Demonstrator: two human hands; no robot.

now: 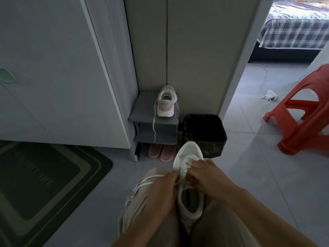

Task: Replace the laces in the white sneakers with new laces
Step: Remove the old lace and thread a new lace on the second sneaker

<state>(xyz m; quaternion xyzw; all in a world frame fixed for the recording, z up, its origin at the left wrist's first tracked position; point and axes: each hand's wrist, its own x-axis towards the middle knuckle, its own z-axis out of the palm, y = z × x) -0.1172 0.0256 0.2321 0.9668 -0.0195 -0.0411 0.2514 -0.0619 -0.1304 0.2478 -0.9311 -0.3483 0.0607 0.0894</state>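
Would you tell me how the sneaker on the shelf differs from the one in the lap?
The shelf sneaker stands untouched; the left hand and right hand pinch laces on the lap sneaker. The shelf sneaker's lace dangles off the shelf; the lap sneaker's trails over a thigh. Both point toes away.

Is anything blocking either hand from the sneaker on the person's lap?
Nothing visible does. The left hand and right hand both pinch the lace right at the sneaker, which lies between the knees.

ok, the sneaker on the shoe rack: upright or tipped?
Upright. The sneaker sits sole-down on the grey shoe rack's top shelf, heel toward the camera; one white lace hangs over the shelf edge.
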